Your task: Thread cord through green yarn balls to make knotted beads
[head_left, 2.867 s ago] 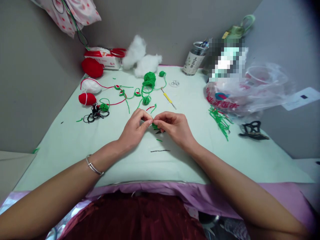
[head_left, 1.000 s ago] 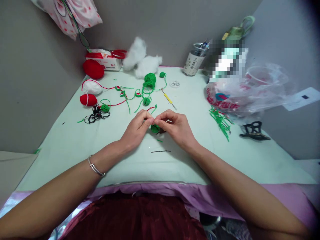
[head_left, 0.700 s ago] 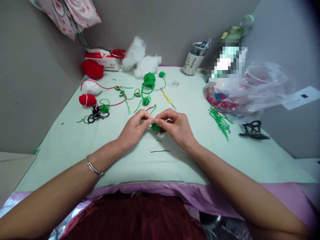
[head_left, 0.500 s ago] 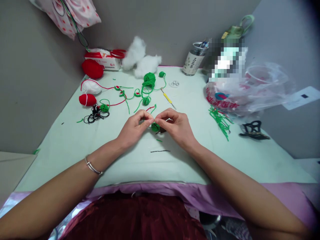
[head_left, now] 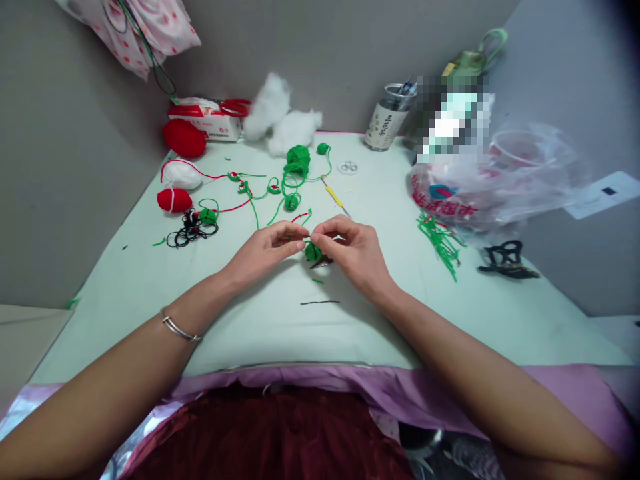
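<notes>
Sitting in the left part of the frame, a red yarn ball (head_left: 175, 200) lies below a white yarn ball (head_left: 183, 175), with a black thread tangle (head_left: 192, 229) to their lower right. Right of these, the left hand (head_left: 267, 250) is open near the centre, its thumb and fingertips slightly parted; whether they touch any yarn cannot be told. Just right of its fingertips, at the centre of the frame, is the small green ball (head_left: 313, 251), below the right fingertips. A dark pointed tool (head_left: 321, 264) shows beside it, partly hidden by the right hand (head_left: 353, 253). That hand is closed in a pinch; what lies between its fingertips is too small to tell. Farther right come green yarn scraps (head_left: 439, 241), then a black claw clip (head_left: 507, 261) at the right.
</notes>
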The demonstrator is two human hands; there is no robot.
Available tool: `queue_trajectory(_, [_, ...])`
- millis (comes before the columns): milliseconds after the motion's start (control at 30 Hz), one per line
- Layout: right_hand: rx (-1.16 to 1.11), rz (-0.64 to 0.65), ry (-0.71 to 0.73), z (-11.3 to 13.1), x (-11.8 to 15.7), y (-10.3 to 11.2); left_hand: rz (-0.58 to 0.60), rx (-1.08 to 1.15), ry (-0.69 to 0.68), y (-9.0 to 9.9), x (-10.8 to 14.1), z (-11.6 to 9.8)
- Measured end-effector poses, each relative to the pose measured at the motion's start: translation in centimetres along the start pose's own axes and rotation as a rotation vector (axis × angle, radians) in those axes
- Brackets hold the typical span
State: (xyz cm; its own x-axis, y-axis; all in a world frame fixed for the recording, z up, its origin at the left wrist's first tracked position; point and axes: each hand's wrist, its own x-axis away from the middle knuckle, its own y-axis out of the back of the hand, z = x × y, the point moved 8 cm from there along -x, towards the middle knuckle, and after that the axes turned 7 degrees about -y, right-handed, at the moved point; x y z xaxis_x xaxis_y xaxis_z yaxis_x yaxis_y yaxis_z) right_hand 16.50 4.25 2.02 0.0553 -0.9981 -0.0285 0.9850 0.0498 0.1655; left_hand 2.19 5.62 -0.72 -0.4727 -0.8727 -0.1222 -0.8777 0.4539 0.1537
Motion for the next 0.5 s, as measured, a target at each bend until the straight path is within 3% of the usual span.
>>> queue_trajectory(133, [-0.032, 0.001, 0.007, 0.2, 0.1, 0.0, -0.019, 0.102, 0.034, -0.3, 0.1, 0.1])
queue_trajectory(333, [-0.048, -0.019, 0.053, 0.9, 0.4, 0.3, 0.118, 0.339, 0.131, -2.2, 0.5, 0.7])
queue_trajectory(500, [-0.028, -0.057, 0.062, 1.1, 0.3, 0.6, -0.003, 0.398, 0.102, -1.6, 0.3, 0.7])
